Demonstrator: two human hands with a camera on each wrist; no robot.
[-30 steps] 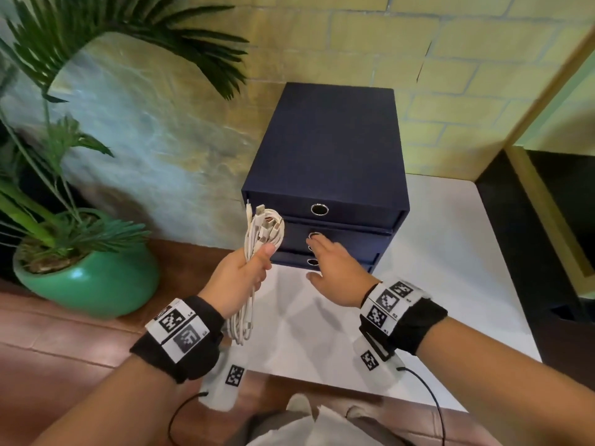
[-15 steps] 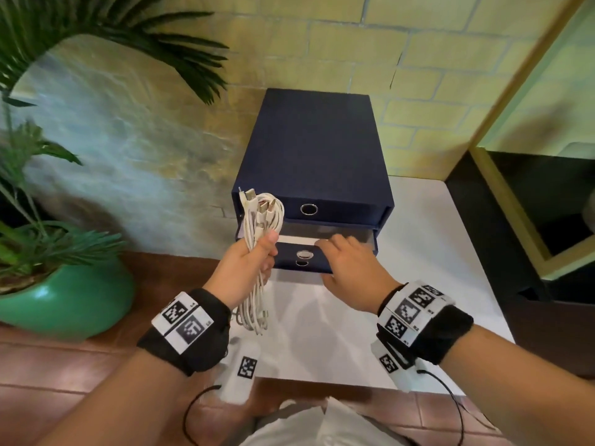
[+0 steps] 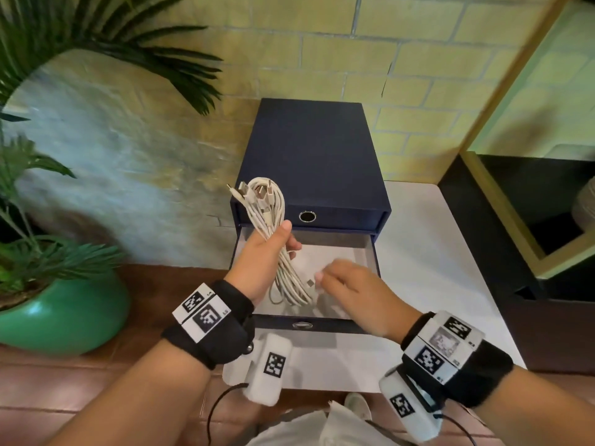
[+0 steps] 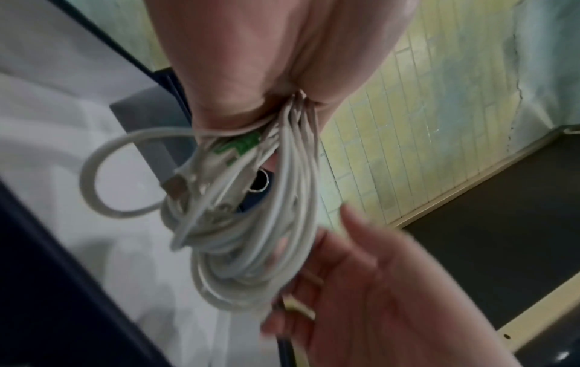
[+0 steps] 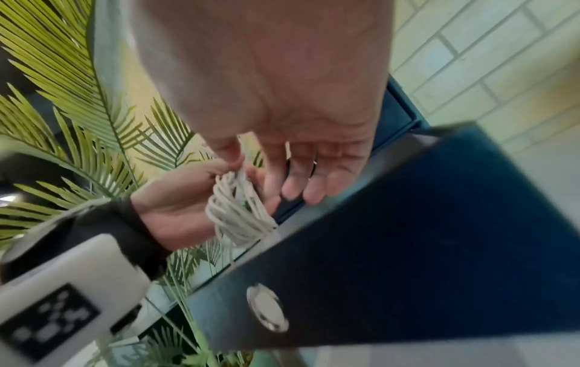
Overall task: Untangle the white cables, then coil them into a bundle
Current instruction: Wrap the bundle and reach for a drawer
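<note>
My left hand (image 3: 273,244) grips a coiled bundle of white cables (image 3: 267,204) around its middle, plugs sticking up at the top and loops hanging down. The bundle hangs over the open middle drawer (image 3: 341,252) of a dark blue drawer box (image 3: 309,149). My right hand (image 3: 326,278) hovers over the drawer with relaxed fingers at the bundle's lower loops. In the left wrist view the bundle (image 4: 251,236) hangs below my left hand (image 4: 267,62), my right hand (image 4: 376,298) with its palm open beside it. The right wrist view shows my right hand's fingers (image 5: 295,181) straight next to the bundle (image 5: 235,218).
The drawer box stands on a white table (image 3: 434,252) against a brick wall. The pulled-out drawer front (image 3: 302,325) has a metal ring. A green potted plant (image 3: 58,317) stands at the left, its fronds overhead. A dark framed shelf (image 3: 531,236) borders the right.
The middle drawer has slid out from nearly closed to wide open. My right hand left its ring pull and came to the bundle's lower loops. My left hand carried the bundle over the drawer.
</note>
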